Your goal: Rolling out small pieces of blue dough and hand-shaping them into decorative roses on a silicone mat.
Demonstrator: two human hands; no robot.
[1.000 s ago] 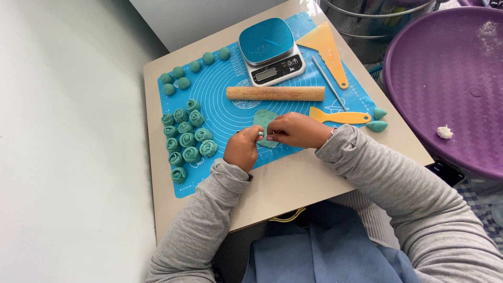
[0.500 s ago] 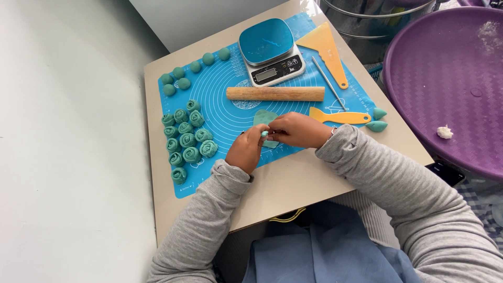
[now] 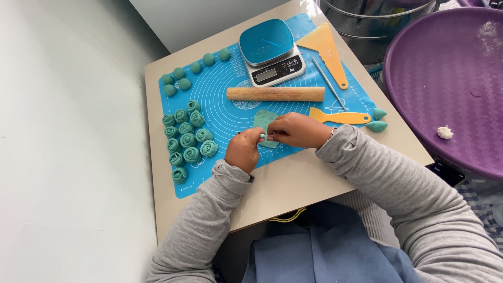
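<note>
My left hand (image 3: 244, 150) and my right hand (image 3: 297, 130) meet over a blue silicone mat (image 3: 225, 112) on a small beige table (image 3: 293, 181). Between their fingertips they pinch a flat piece of teal dough (image 3: 264, 124), its near edge curled up where the fingers meet. Left of my hands lie several finished teal dough roses (image 3: 186, 137). Several plain teal dough balls (image 3: 189, 71) line the mat's far left edge.
A wooden rolling pin (image 3: 275, 94) lies beyond my hands. A kitchen scale (image 3: 271, 51), a yellow scraper (image 3: 327, 50), a thin metal stick (image 3: 328, 83) and a yellow knife-shaped tool (image 3: 339, 117) are on the mat. Two teal dough cones (image 3: 378, 119) sit at right. A purple tray (image 3: 450, 78) stands farther right.
Both hands stay over the dough piece; the fingers have shifted slightly, working its near edge. Nothing else has moved.
</note>
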